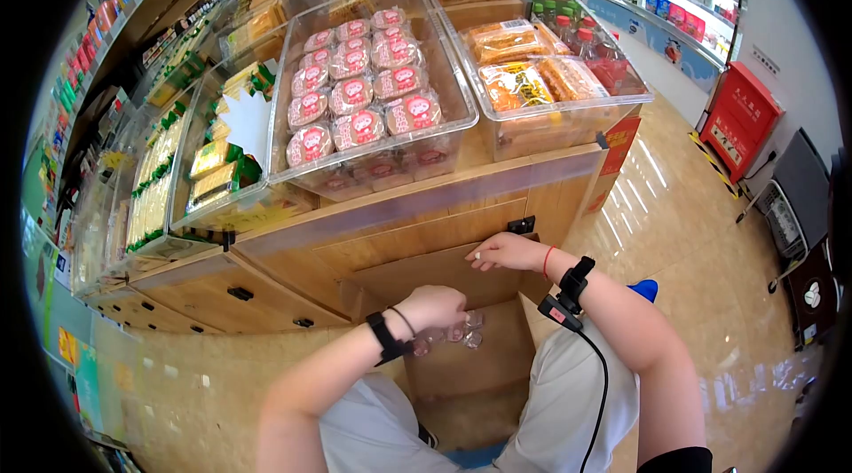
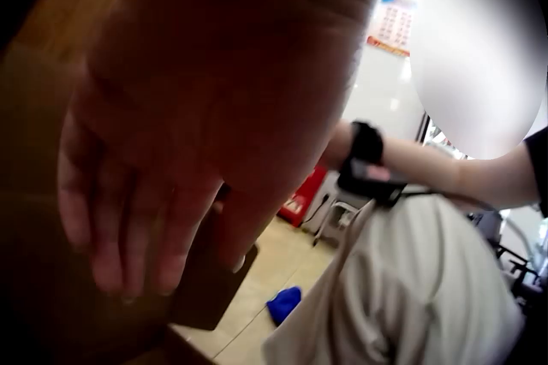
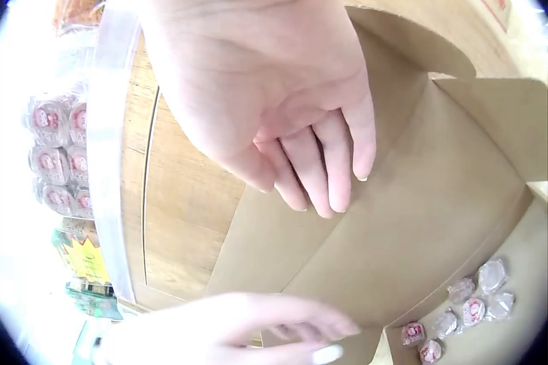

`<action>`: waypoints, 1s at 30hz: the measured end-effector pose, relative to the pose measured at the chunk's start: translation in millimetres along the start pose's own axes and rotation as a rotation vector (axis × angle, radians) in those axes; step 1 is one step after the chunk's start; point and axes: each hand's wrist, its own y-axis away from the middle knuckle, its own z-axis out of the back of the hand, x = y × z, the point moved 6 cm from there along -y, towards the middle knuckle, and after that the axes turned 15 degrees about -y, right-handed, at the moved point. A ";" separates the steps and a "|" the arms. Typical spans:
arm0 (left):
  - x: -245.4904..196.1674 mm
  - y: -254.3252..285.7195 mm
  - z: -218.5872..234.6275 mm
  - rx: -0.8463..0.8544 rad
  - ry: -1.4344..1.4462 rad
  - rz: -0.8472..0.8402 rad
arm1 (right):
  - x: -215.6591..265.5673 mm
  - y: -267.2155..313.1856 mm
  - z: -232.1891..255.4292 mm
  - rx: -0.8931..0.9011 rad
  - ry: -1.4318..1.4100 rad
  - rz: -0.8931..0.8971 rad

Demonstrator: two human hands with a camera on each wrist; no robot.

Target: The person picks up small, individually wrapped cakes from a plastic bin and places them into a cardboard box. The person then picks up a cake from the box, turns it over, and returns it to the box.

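Well to the left of the left hand [image 1: 432, 306], and ahead of it, yellow packets [image 1: 213, 173] lie in clear tubs. Nearer, ahead of that hand and higher, a tub [image 1: 373, 153] holds rows of round, pink-labelled cakes [image 1: 351, 93]. The left hand hangs over the carton [image 1: 470, 371], palm down, its fingers extended close together and holding nothing. Below its fingertips and a little to their right, several wrapped pieces [image 1: 473, 337] lie loose on the carton's floor, some with pink labels and some looking plain and clear.

To the right of the left hand and farther forward, the right hand [image 1: 510, 253] is above the carton's far flap, just below a black handle [image 1: 522, 224] on the wooden cabinet [image 1: 426, 224]. Its fingers lie side by side, loosely bent, with nothing between them. The loose pieces are below it, toward the left hand. Ahead of the right hand and higher, another tub holds bread [image 1: 519, 87]; well to its right stands a red box [image 1: 741, 118].
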 end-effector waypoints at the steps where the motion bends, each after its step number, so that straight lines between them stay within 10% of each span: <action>1: 15.9 -21.3 -24.2 -0.081 -0.073 0.028 | -1.1 -1.8 0.6 -0.009 -0.004 0.005; 6: 74.0 -81.7 -152.5 0.130 0.005 0.263 | -2.4 -5.1 3.3 -0.057 0.002 -0.008; 16: 89.7 -111.6 -358.1 -0.006 -0.085 0.666 | -4.8 -8.6 3.6 -0.056 -0.035 0.009; 26: 89.1 -106.5 -365.9 -0.430 -0.117 0.900 | -6.1 -10.6 2.0 -0.006 -0.064 -0.015; 30: 99.0 -119.5 -384.9 -0.215 -0.074 0.834 | -6.2 -11.0 1.7 -0.004 -0.067 -0.004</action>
